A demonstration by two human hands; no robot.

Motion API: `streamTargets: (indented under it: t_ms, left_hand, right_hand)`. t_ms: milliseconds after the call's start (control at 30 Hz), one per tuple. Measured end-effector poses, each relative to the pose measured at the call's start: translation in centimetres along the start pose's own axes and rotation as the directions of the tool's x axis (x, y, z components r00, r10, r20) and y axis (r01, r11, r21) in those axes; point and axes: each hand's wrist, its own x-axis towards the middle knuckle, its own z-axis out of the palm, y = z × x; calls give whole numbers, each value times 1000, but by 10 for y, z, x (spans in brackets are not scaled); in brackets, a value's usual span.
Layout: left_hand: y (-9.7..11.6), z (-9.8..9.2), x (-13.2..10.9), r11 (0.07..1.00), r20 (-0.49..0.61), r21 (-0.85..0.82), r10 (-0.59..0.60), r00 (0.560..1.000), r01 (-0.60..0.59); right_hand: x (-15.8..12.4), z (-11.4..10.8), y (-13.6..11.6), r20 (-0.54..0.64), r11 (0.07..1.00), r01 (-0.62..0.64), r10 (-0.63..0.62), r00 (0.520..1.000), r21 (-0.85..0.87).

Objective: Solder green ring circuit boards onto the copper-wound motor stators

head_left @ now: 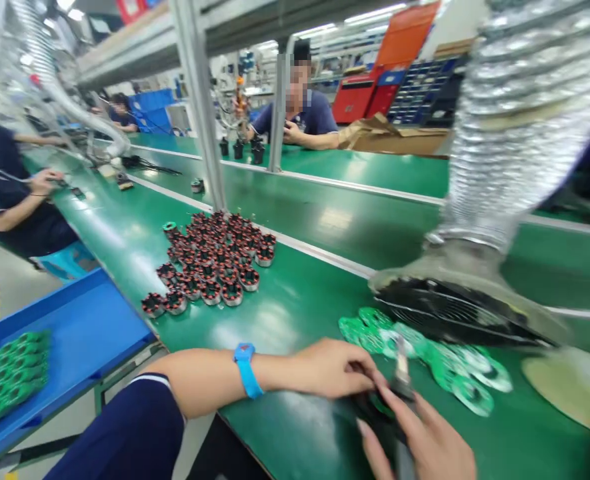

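My left hand (pixel 332 367) reaches in from the left, a blue band on its wrist. Its fingers are bent and closed at the edge of a dark round part with a green ring (pixel 382 404), mostly covered by my hands. Over that part curls my right hand (pixel 432 437). A dark-handled tool with a pale metal tip (pixel 401 367) runs beneath its fingers, tip pointing away from me; the grip is partly hidden and blurred. Just beyond my hands, green ring-shaped circuit boards (pixel 447 365) lie loosely on the green bench (pixel 295 307).
Wound motor stators (pixel 215 260) cluster at left centre. A fume hood (pixel 465 300) on a silver duct (pixel 505 133) hangs low at right. A blue tray (pixel 85 340) holds green board panels (pixel 12 377). Metal posts (pixel 199 100) rise from the bench; people sit across and left.
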Motion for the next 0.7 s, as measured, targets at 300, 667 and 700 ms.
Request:
streamTargets:
  t_ms: [300, 667, 700]
  left_hand:
    - [2, -1, 3, 996, -19, -59, -64, 998, 63]
    - [-9, 3, 8, 990, -7, -86, -115, 993, 114]
    - [-9, 3, 8, 990, -6, -81, -118, 993, 118]
  right_hand:
    - [-1, -25, -12, 58, 981, -171, 166, 984, 96]
    - [-21, -31, -15, -145, 610, -414, 660, 737, 675]
    - [-21, -31, -16, -147, 594, -398, 664, 733, 699]
